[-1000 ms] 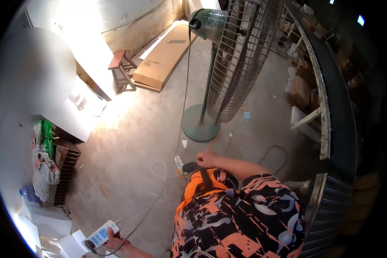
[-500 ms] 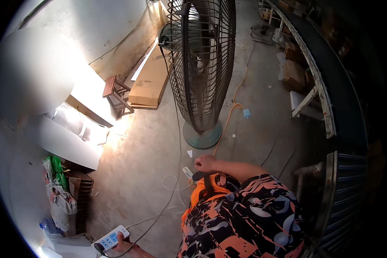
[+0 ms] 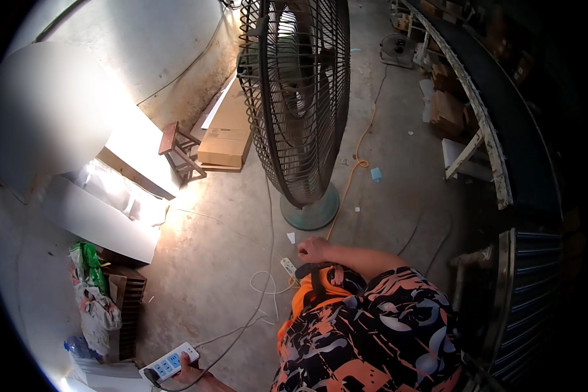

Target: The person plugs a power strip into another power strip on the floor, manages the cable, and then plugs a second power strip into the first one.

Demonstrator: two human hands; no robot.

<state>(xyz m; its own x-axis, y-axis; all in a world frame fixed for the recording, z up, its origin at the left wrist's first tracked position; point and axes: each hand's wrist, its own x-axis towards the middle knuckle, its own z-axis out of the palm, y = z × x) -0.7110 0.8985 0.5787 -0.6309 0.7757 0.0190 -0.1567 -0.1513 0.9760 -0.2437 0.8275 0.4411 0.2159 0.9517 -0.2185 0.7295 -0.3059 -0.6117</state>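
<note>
A tall pedestal fan [image 3: 297, 98] on a round green base [image 3: 309, 210] stands upright over a bare concrete floor [image 3: 222, 261], its wire cage facing the person below. Along the right edge runs a long conveyor [image 3: 496, 124] with cardboard boxes [image 3: 445, 108] beside it; a flat carton [image 3: 227, 137] and a small wooden stool [image 3: 179, 151] sit by the left wall. An orange cable [image 3: 359, 153] trails past the fan base. At the lower edge the left hand [image 3: 188, 374] grips a white power strip [image 3: 168, 362], fingers wrapped around its near end, its long axis slanting up to the right. The right hand [image 3: 313, 250], raised at chest level, hangs curled just above a small white plug block [image 3: 288, 266] lying on the floor; whether the fingers pinch anything cannot be told. A thin white cord [image 3: 261, 287] loops between strip and block, nearer the right hand.
</note>
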